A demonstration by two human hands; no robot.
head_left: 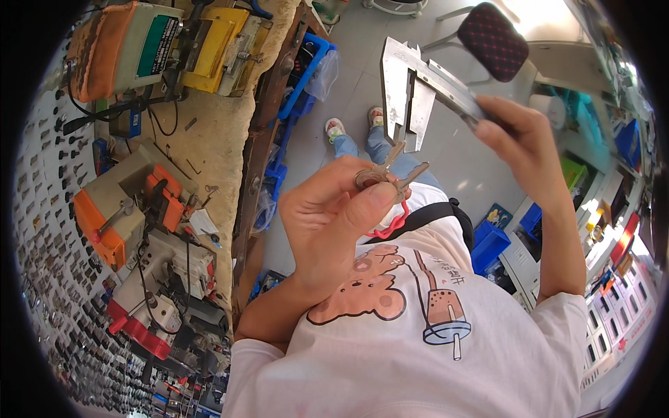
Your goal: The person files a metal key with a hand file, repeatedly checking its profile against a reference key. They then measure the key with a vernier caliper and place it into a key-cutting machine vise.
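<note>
Caliper meets key, held up in the air.

Left hand pinches the keys between thumb and fingertips, well clear of the bench edge; right hand is closed round the caliper beam, jaws just touching a blade tip. Best, I'd say: hold the blade square between the jaws, steady, then close gently.

Left hand centre, keys pinched at its fingers. Caliper just beyond the keys, held from the right by right hand. Desk along the left, key-cutting machines on it. Bins beside desk's edge. Stool far right.
</note>
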